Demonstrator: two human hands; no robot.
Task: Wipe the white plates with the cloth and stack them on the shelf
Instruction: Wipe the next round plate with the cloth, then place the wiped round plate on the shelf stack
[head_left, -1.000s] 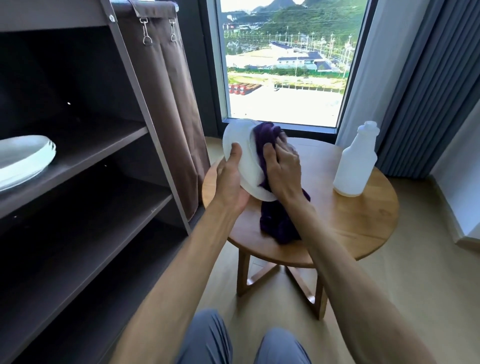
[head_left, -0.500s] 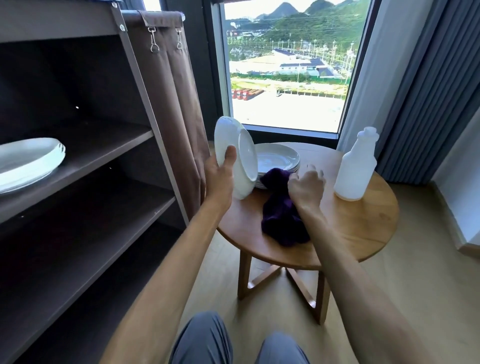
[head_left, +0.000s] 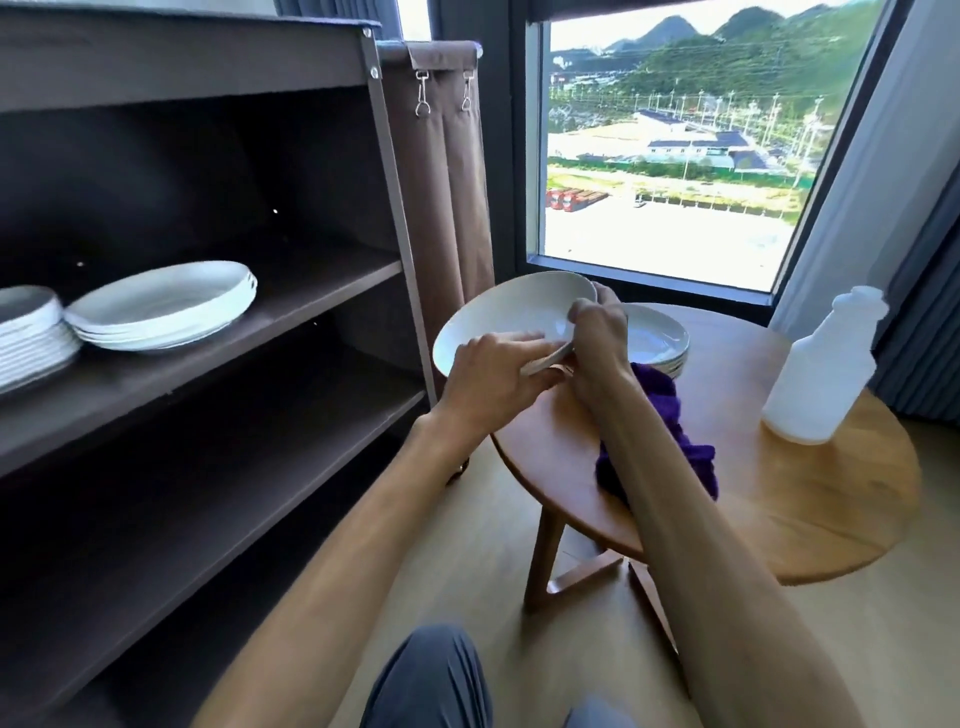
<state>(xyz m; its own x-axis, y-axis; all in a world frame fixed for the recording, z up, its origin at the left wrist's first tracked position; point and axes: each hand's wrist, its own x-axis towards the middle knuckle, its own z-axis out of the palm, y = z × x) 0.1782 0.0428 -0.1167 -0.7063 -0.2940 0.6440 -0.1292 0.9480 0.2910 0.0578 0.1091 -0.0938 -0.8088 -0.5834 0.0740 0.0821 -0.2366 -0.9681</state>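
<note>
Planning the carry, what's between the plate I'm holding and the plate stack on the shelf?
Head view: only the shelf's corner post stands between the held plate and the shelf stack.

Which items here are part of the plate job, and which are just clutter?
In play:
- held plate, gripped by left hand and right hand
- cloth, lying on the table
- table plates, stacked
- shelf with two shelf stacks

Just lying about:
- bottle
- table
- brown curtain
</note>
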